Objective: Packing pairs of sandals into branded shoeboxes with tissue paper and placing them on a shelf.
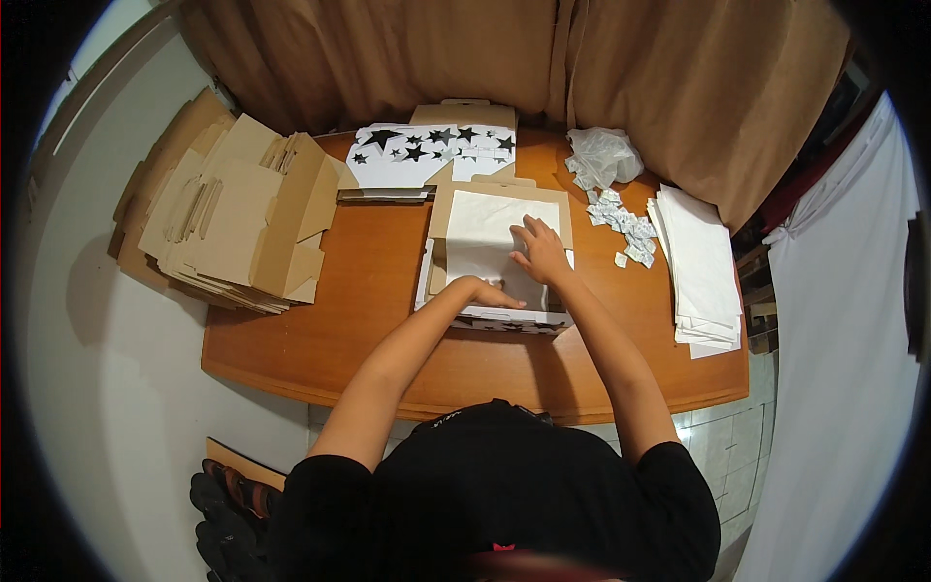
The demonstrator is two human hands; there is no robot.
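An open cardboard box point(424, 281) stands before me, its outside white with black stars and its inside brown. White paper point(475, 221) lines it and reaches up over the raised lid. My right hand point(541, 254) is over the right part of the paper with its fingers spread; it seems to touch the sheet. Low in the box, just behind the front wall, my left hand point(490, 294) has its fingers stretched out toward the right. Part of that hand is hidden by its own wrist, and I see nothing held in either hand.
Flat brown cardboard boxes point(208, 228) are piled at the left. Behind the open box lie star-printed white boxes point(398, 173). To the right are small white packets point(630, 231), a clear plastic bag point(603, 157) and a stack of white paper point(696, 262). Brown curtains point(465, 53) hang behind the table point(373, 330).
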